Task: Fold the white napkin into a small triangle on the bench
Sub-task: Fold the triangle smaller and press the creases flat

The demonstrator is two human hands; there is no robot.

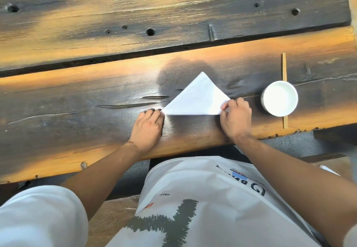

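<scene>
A white napkin lies on the dark wooden bench, folded into a triangle with its apex pointing away from me and its long edge toward me. My left hand rests palm down on the wood, its fingertips at the napkin's left corner. My right hand pinches the napkin's right corner between thumb and fingers, lifting that corner slightly.
A white cup stands just right of the napkin, over a thin wooden stick lying front to back. The bench's near edge runs close under my wrists. A second plank lies beyond a dark gap.
</scene>
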